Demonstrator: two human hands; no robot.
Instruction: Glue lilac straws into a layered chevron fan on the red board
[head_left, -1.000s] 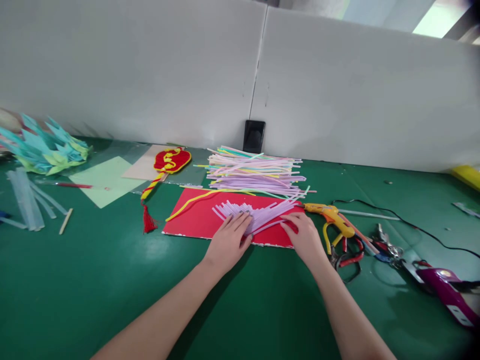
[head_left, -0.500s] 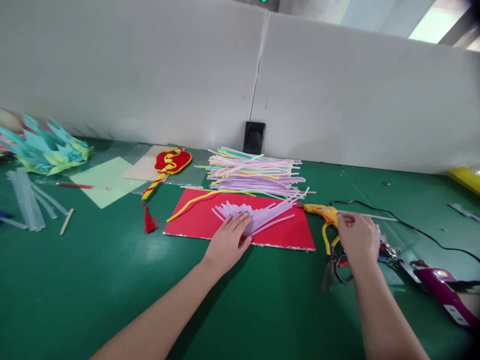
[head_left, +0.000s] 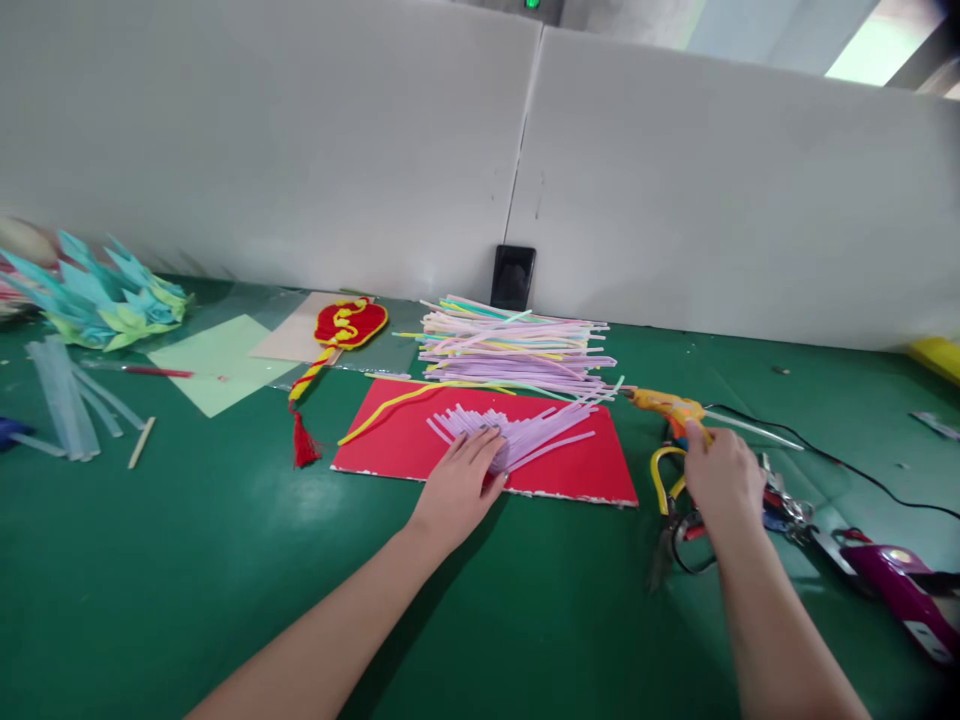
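My left hand [head_left: 466,483] lies with fingers stretched out over a fanned bunch of lilac pipe cleaners [head_left: 536,438], pressing them down on a red board [head_left: 405,458]. At the right, my right hand [head_left: 724,475] is closed round the handle of an orange glue gun [head_left: 666,403]. The gun's nozzle points left, towards the board's far right corner, and a clear glue stick [head_left: 757,430] sticks out of its back. Below the gun are yellow-handled pliers [head_left: 660,478], partly hidden. One wavy yellow pipe cleaner [head_left: 382,408] rests along the board's left side.
Behind the board lies a stack of pastel pipe cleaners [head_left: 517,345]; a black phone [head_left: 514,277] leans on the grey partition. Leftward are a red tasselled fan [head_left: 350,325], green paper [head_left: 217,365], glue sticks [head_left: 64,400] and turquoise paper leaves [head_left: 112,300]. A purple-handled tool [head_left: 892,585] and black cord [head_left: 847,468] lie right.
My right hand has taken hold of the glue gun's handle, and the gun has shifted slightly right and away from me. My left hand stays on the lilac pipe cleaners.
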